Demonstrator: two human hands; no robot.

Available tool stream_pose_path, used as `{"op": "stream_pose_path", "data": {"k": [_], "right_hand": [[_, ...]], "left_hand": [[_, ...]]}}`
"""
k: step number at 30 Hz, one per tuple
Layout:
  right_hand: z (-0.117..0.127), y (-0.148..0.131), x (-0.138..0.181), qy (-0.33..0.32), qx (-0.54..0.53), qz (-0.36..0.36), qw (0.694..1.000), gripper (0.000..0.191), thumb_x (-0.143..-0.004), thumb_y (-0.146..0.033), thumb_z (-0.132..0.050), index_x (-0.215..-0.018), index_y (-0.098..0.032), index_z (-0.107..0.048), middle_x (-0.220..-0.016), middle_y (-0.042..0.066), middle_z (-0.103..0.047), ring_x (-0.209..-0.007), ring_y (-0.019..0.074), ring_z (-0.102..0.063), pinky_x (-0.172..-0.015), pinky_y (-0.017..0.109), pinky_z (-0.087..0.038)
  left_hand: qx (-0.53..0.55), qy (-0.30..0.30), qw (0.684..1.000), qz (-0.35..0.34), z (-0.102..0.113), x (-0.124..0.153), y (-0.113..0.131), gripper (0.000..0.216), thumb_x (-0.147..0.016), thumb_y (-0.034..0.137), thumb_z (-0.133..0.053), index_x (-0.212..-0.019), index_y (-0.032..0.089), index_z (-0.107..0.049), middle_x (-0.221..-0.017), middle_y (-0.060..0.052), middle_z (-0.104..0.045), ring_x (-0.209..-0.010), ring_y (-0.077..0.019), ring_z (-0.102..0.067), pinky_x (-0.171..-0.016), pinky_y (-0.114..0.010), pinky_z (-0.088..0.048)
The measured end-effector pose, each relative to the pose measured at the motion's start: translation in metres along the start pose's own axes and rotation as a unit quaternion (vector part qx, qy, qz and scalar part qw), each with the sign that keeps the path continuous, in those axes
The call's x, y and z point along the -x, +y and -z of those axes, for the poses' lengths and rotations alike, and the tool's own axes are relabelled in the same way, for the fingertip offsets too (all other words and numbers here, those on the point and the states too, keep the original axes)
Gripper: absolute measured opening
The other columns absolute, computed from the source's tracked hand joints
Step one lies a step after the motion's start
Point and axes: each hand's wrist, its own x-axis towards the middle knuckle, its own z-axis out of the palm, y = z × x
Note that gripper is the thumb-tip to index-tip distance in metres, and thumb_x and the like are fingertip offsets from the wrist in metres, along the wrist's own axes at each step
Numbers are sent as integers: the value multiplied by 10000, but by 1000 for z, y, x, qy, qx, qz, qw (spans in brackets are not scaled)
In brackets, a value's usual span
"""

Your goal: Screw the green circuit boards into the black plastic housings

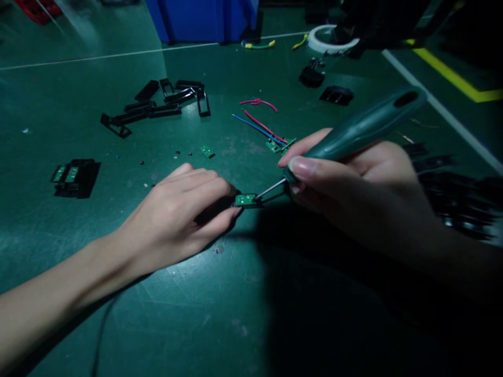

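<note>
My left hand (184, 214) rests on the green mat with its fingers pinched around a small green circuit board (245, 199) seated in a black part. My right hand (353, 183) grips a grey-green electric screwdriver (365, 128) like a pen. Its thin metal bit (271, 189) slants down and touches the right end of the board.
Loose black plastic frames (157, 104) lie at the back left. A black holder with green boards (74, 177) sits at the left. Another small board (207, 151), a board with red and blue wires (261, 127), a tape roll (328, 39) and a blue bin (202, 20) lie farther back. Dark parts (456, 193) are piled at the right.
</note>
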Motion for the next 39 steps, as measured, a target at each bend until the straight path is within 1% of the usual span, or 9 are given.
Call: {"op": "stream_pose_path", "data": {"k": [2,6,12,19,22,25,29,33,39], "right_hand": [[0,-1,0,-2,9,2,1000,149,-911,-357,-793,-909,-211,-765,-601,-30,-507,-520,84,-458,-433,209,-305],[0,-5,0,-18,47,23,998,122,-916,-346,-792,-901,-227,-776,-669,-30,-604,-562,75,-514,-451,197,-339],[0,-5,1,-18,89,50,995,122,-942,-339,-758,-908,-224,-775,-800,-23,-687,-577,67,-529,-451,209,-354],[-1,-6,1,-17,76,40,996,127,-918,-345,-788,-898,-220,-772,-736,-29,-653,-564,61,-517,-445,207,-335],[-2,-6,1,-9,28,11,1000,87,-916,-318,-789,-895,-235,-774,-626,-40,-571,-534,74,-507,-450,213,-332],[-2,-5,1,5,-13,-11,1000,67,-922,-289,-776,-879,-237,-769,-620,-36,-572,-526,82,-512,-464,223,-360],[-2,-4,-1,-10,29,15,999,73,-898,-301,-806,-888,-232,-783,-628,-31,-589,-534,83,-516,-446,226,-335],[-3,-5,-2,-18,65,42,997,80,-882,-293,-822,-887,-219,-792,-737,-16,-666,-582,77,-545,-457,223,-348],[-2,-2,-2,-7,22,20,1000,85,-919,-321,-786,-897,-240,-779,-598,-32,-567,-521,97,-511,-446,244,-329]], "left_hand": [[4,-1,1000,2,0,0,0,125,-1035,294,-633,-973,186,-621,-829,13,-635,-753,-140,-571,-717,-330,-401],[7,-13,1000,18,-1,-1,1,134,-1057,322,-597,-997,202,-611,-853,4,-646,-775,-154,-579,-747,-346,-409],[-3,-8,1000,9,0,-1,0,118,-1032,298,-634,-990,188,-636,-835,2,-648,-762,-149,-579,-714,-327,-400],[-13,2,1000,-1,-1,-1,-1,128,-1013,283,-661,-992,157,-654,-852,-5,-670,-749,-144,-579,-716,-303,-397],[-13,1,1000,2,-2,-1,-1,125,-1010,281,-664,-983,159,-656,-847,-2,-669,-748,-143,-585,-719,-299,-394],[-13,6,1000,2,-3,-1,-1,123,-1004,279,-674,-979,159,-660,-842,2,-670,-745,-139,-578,-706,-290,-388],[-11,11,1000,0,-3,0,-1,129,-998,277,-684,-997,149,-668,-845,1,-668,-748,-136,-575,-710,-288,-391],[-13,8,1000,-3,-3,-1,-1,128,-1002,276,-676,-1003,148,-667,-832,5,-653,-736,-135,-568,-711,-290,-388],[-14,9,1000,-2,-3,-2,-1,126,-1001,271,-680,-1000,146,-669,-833,7,-658,-738,-131,-567,-707,-286,-386]]}}
